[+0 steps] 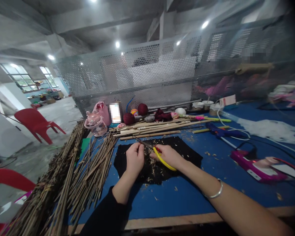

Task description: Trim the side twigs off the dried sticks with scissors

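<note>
Yellow-handled scissors [164, 161] are gripped in my right hand [169, 155], their dark blades pointing up and left. My left hand [134, 156] is closed, with its thumb and fingertips pinched together near the blade tips. Whatever it holds is too small or hidden to make out. Both hands are over a black cloth [186, 156] scattered with pale plant chips. Left of the cloth lies a spread of thin brown stalks [94, 173] on the blue tabletop [147, 205].
Larger bundled stalks [45, 183] line the table's left edge. Wooden sticks [157, 127] and dark red yarn balls [143, 109] lie behind the cloth. To the right are a blue glue gun [226, 132] and a magenta power strip [254, 167] with cords. A perforated metal screen [137, 78] stands at the back.
</note>
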The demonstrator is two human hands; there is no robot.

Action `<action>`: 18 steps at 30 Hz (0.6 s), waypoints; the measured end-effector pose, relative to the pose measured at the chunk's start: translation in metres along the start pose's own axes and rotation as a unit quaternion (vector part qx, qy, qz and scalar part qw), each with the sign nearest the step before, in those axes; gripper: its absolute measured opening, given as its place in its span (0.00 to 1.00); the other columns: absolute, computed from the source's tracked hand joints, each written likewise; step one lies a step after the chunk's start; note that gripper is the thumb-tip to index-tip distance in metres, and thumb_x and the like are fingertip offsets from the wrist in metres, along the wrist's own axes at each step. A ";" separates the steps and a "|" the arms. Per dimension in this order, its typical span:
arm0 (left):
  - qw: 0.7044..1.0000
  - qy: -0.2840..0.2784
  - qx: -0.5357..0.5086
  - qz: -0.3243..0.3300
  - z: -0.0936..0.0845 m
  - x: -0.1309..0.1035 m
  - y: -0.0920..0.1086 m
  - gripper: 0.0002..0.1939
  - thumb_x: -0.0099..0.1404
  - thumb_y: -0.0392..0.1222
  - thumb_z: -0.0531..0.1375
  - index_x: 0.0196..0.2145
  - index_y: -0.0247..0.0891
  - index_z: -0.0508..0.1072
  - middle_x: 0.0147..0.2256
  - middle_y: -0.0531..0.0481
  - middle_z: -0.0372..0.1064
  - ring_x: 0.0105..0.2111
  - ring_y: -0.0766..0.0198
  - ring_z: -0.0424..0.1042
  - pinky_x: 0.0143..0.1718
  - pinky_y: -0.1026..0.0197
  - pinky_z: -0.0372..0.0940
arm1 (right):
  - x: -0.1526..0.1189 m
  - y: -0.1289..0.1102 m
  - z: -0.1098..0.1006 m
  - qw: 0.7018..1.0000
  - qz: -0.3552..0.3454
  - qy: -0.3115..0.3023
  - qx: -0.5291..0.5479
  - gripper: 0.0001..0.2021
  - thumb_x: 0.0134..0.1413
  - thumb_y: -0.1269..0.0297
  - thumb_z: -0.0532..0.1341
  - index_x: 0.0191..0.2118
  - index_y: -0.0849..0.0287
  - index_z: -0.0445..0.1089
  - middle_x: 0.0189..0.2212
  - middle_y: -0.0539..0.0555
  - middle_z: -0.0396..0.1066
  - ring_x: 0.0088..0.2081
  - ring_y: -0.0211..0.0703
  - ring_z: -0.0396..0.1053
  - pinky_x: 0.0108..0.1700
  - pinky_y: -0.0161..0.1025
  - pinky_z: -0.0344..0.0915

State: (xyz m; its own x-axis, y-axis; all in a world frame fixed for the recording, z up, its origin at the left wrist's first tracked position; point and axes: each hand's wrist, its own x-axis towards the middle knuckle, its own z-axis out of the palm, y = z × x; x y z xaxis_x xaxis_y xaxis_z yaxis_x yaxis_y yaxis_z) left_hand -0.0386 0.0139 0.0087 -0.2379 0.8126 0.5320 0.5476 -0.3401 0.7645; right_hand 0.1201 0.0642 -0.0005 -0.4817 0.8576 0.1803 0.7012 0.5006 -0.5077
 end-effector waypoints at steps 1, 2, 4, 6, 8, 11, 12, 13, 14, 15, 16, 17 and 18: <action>1.000 -0.001 -0.006 -0.011 0.001 0.000 -0.001 0.13 0.60 0.43 0.50 0.23 0.36 0.66 0.21 0.53 0.61 0.24 0.67 0.60 0.27 0.66 0.54 | 0.000 0.001 -0.003 1.000 0.008 0.007 -0.017 0.18 0.44 0.45 0.56 0.25 0.58 0.63 0.20 0.49 0.64 0.21 0.35 0.57 0.23 0.31 0.48; 1.000 -0.004 -0.010 -0.022 0.002 0.000 -0.002 0.14 0.60 0.44 0.50 0.22 0.36 0.66 0.20 0.54 0.60 0.23 0.68 0.59 0.26 0.67 0.53 | 0.001 0.001 -0.006 0.999 0.015 0.017 -0.030 0.18 0.43 0.45 0.56 0.25 0.57 0.63 0.20 0.49 0.65 0.21 0.35 0.58 0.23 0.31 0.48; 0.999 -0.017 -0.007 -0.043 0.003 0.000 -0.006 0.15 0.60 0.46 0.50 0.20 0.36 0.65 0.17 0.56 0.56 0.21 0.69 0.56 0.24 0.67 0.51 | 0.002 0.003 -0.012 0.998 0.024 0.039 -0.045 0.18 0.43 0.44 0.56 0.25 0.56 0.63 0.21 0.50 0.65 0.22 0.36 0.58 0.23 0.31 0.48; 0.998 -0.034 0.011 -0.061 0.004 0.001 -0.011 0.18 0.59 0.48 0.51 0.16 0.36 0.62 0.15 0.57 0.51 0.18 0.71 0.53 0.22 0.67 0.49 | 0.002 0.005 -0.016 0.997 0.031 0.054 -0.045 0.18 0.44 0.44 0.54 0.24 0.56 0.62 0.20 0.49 0.64 0.22 0.36 0.58 0.23 0.31 0.47; 0.997 -0.036 0.030 -0.067 0.005 0.001 -0.015 0.19 0.57 0.49 0.53 0.15 0.36 0.61 0.14 0.58 0.51 0.18 0.71 0.52 0.22 0.67 0.49 | 0.003 0.007 -0.016 0.997 0.038 0.061 -0.038 0.18 0.45 0.44 0.54 0.23 0.56 0.61 0.19 0.49 0.63 0.21 0.35 0.56 0.23 0.31 0.46; 0.997 -0.026 0.033 -0.058 0.008 0.001 -0.019 0.13 0.56 0.49 0.54 0.22 0.36 0.67 0.20 0.55 0.61 0.22 0.69 0.59 0.26 0.67 0.54 | 0.004 0.011 -0.012 0.996 0.045 0.072 -0.024 0.18 0.45 0.45 0.53 0.23 0.56 0.60 0.19 0.48 0.63 0.20 0.34 0.55 0.23 0.31 0.46; 0.997 -0.029 0.030 -0.058 0.010 0.001 -0.019 0.12 0.56 0.48 0.55 0.26 0.36 0.68 0.23 0.53 0.64 0.24 0.68 0.61 0.28 0.66 0.55 | 0.005 0.013 -0.010 0.996 0.045 0.077 -0.019 0.18 0.45 0.45 0.53 0.23 0.57 0.60 0.19 0.48 0.62 0.20 0.34 0.55 0.23 0.31 0.46; 0.997 -0.037 0.029 -0.060 0.011 0.001 -0.020 0.11 0.56 0.47 0.55 0.29 0.36 0.68 0.25 0.52 0.65 0.25 0.67 0.63 0.29 0.65 0.56 | 0.005 0.014 -0.008 0.995 0.044 0.084 -0.012 0.18 0.45 0.45 0.53 0.23 0.57 0.60 0.18 0.48 0.62 0.21 0.34 0.55 0.23 0.31 0.47; 0.997 -0.046 0.030 -0.062 0.011 0.001 -0.021 0.11 0.56 0.46 0.55 0.32 0.36 0.68 0.26 0.51 0.66 0.26 0.66 0.64 0.30 0.65 0.57 | 0.006 0.016 -0.007 0.995 0.041 0.090 -0.005 0.18 0.46 0.45 0.53 0.23 0.57 0.60 0.18 0.48 0.62 0.21 0.35 0.55 0.24 0.31 0.47; 0.996 -0.053 0.037 -0.064 0.010 0.001 -0.021 0.11 0.56 0.45 0.55 0.34 0.36 0.68 0.27 0.51 0.67 0.26 0.66 0.65 0.31 0.64 0.57 | 0.006 0.017 -0.005 0.995 0.038 0.094 0.002 0.18 0.46 0.46 0.53 0.23 0.57 0.59 0.18 0.48 0.61 0.21 0.35 0.55 0.24 0.31 0.48; 0.995 -0.055 0.049 -0.064 0.008 0.002 -0.022 0.11 0.56 0.44 0.55 0.35 0.36 0.68 0.28 0.50 0.68 0.28 0.65 0.65 0.32 0.63 0.58 | 0.007 0.017 -0.004 0.995 0.035 0.096 0.007 0.18 0.46 0.46 0.53 0.23 0.57 0.59 0.18 0.48 0.61 0.21 0.35 0.55 0.24 0.30 0.48; 0.994 -0.055 0.065 -0.062 0.005 0.004 -0.022 0.10 0.55 0.43 0.56 0.35 0.37 0.68 0.29 0.49 0.68 0.29 0.64 0.65 0.33 0.63 0.58 | 0.007 0.018 -0.003 0.995 0.032 0.096 0.013 0.18 0.46 0.46 0.53 0.23 0.57 0.58 0.18 0.48 0.61 0.21 0.35 0.55 0.24 0.30 0.49; 0.993 -0.051 0.086 -0.059 0.001 0.006 -0.023 0.10 0.55 0.42 0.56 0.35 0.37 0.68 0.30 0.49 0.68 0.30 0.64 0.66 0.33 0.62 0.58 | 0.008 0.019 -0.003 0.995 0.029 0.095 0.018 0.18 0.46 0.46 0.53 0.23 0.57 0.58 0.18 0.47 0.61 0.21 0.35 0.55 0.24 0.30 0.49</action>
State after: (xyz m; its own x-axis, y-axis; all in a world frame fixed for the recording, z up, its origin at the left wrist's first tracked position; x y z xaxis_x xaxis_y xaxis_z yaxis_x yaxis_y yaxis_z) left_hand -0.0518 0.0270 -0.0057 -0.2302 0.8889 0.3960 0.6523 -0.1611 0.7407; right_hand 0.1309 0.0804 -0.0062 -0.3300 0.8937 0.3039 0.7048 0.4475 -0.5505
